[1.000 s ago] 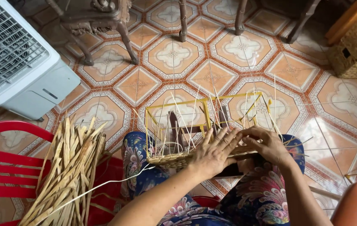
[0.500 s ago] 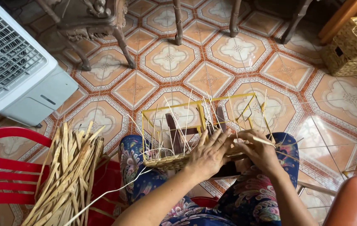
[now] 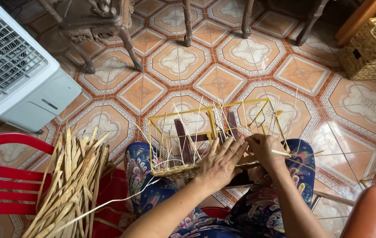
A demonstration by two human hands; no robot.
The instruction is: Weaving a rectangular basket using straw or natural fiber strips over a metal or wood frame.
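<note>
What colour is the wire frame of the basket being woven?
Yellow wire frame, clearest in the head view.
</note>
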